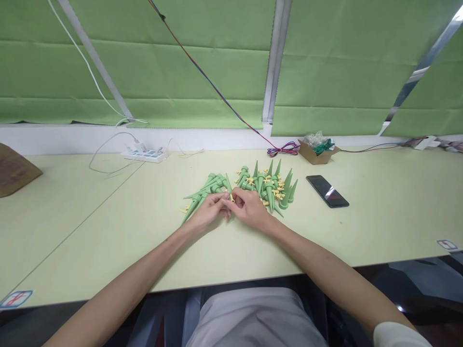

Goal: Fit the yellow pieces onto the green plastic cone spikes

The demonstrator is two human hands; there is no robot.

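A green plant-watering spike (228,182) points upward between my hands, just above the table, with its yellow valve (232,198) at the lower end. My left hand (213,208) is closed on the spike from the left. Fingers of my right hand (249,207) pinch at the yellow valve; the fingertips of both hands meet there and partly hide it. Behind my left hand lies a loose pile of green spikes (204,192). Beyond my right hand are several more green spikes (269,189) with yellow valves (279,193), some lying and some standing point up.
Right of the spikes lies a black phone (327,191). Farther back are a small cardboard box (318,155) with plastic bags and green ties, and a coiled red-blue cable (283,150). A white power strip (144,154) sits at the back left, a brown object (16,171) at the far left.
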